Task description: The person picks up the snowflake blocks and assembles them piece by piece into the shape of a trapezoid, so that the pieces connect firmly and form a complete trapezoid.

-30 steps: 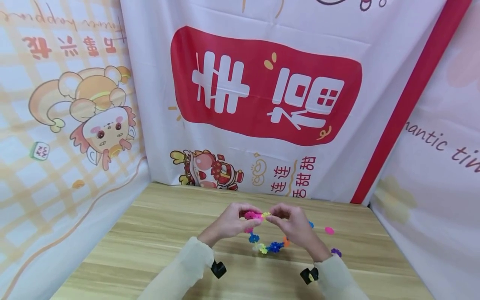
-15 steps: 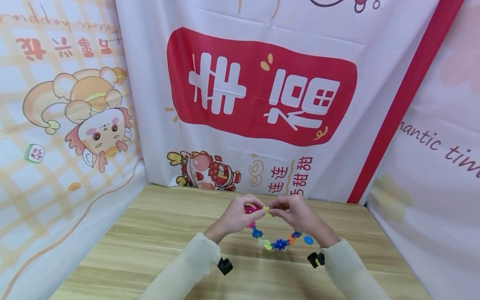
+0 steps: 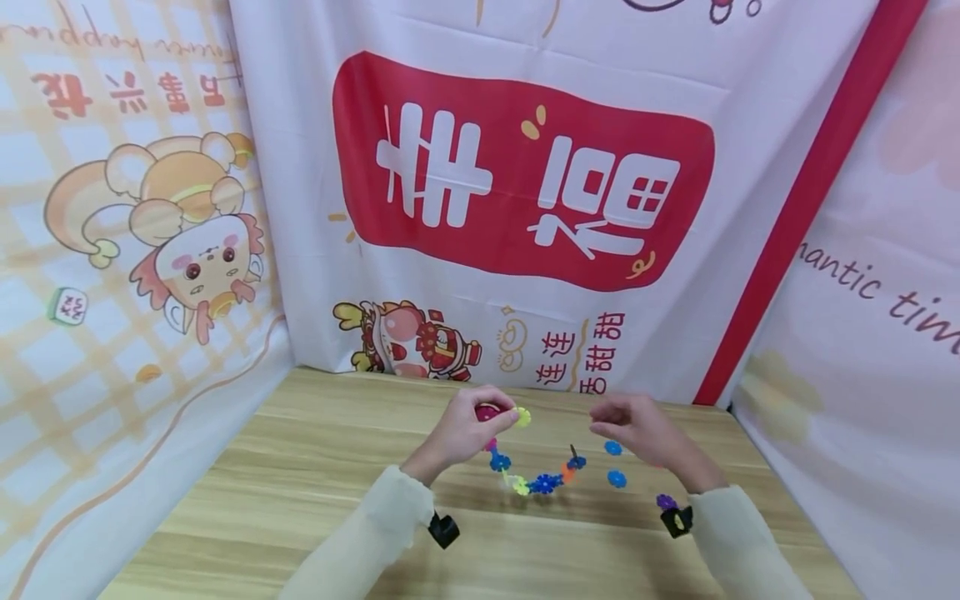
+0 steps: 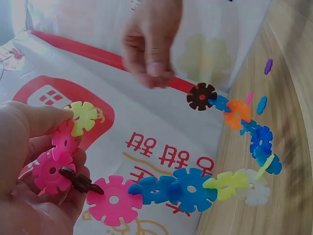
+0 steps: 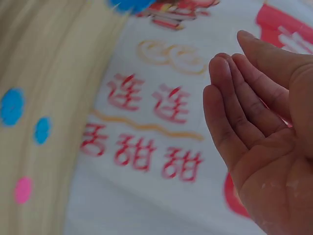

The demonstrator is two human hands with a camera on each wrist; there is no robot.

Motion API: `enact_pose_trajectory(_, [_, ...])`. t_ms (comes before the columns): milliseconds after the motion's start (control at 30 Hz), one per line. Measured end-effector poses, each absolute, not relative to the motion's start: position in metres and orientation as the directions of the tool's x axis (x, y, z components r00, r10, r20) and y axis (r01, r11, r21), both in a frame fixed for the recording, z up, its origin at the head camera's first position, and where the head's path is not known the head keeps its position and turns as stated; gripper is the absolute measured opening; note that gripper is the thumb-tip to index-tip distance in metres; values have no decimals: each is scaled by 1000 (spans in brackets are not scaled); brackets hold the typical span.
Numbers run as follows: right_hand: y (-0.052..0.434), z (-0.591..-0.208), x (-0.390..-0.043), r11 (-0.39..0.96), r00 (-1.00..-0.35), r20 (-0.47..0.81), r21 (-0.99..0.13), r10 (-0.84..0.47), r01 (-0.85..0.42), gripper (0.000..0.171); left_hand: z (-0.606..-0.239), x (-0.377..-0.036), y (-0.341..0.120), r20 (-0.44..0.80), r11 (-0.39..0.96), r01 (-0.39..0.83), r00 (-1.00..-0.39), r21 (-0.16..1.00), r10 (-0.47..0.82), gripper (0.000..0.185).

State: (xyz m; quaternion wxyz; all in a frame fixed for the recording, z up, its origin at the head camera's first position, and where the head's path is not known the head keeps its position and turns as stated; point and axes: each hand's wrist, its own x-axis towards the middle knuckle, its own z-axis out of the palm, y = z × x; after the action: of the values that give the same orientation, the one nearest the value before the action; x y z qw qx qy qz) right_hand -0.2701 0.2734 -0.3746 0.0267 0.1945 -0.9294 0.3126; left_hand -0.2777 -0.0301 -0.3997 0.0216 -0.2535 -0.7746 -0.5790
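Observation:
My left hand (image 3: 467,429) grips one end of a chain of interlocking snowflake discs. Its thumb and fingers pinch around a yellow disc (image 4: 87,113) and the pink discs beside it. From there the chain hangs in a curve through a large pink disc (image 4: 122,208), several blue ones, yellow and clear ones, and an orange disc (image 4: 234,117). A black disc (image 4: 194,97) forms the far end. Off to the right, apart from the chain, my right hand (image 3: 643,429) holds nothing; in the right wrist view its fingers are loosely bent and the thumb stands away.
On the wooden table (image 3: 300,500) lie loose discs to the right: two blue ones, one (image 3: 613,448) behind the other (image 3: 617,479), a purple one (image 3: 666,502) by the right wrist, and a pink one (image 5: 23,190). Printed cloth walls (image 3: 300,167) enclose the table's back and sides.
My right hand has let go of the yellow disc and moved right. The yellow disc stays on the left hand's end of the chain, which has shifted slightly left.

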Motion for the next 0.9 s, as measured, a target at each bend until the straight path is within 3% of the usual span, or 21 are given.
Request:
enact_pose_trajectory(233, [315, -432, -282, 816, -952, 66, -500, -298, -290, 14, -400, -278, -42, 339, 183, 427, -864, 886, 372, 15])
enact_pose_trajectory(500, [326, -485, -285, 876, -978, 21, -440, -209, -196, 23, -407, -278, -46, 312, 189, 402, -872, 896, 378, 13])
enact_pose_trajectory(900, [324, -491, -291, 847, -981, 1, -504, -196, -170, 15, -411, -278, -46, 295, 215, 390, -881, 895, 370, 14])
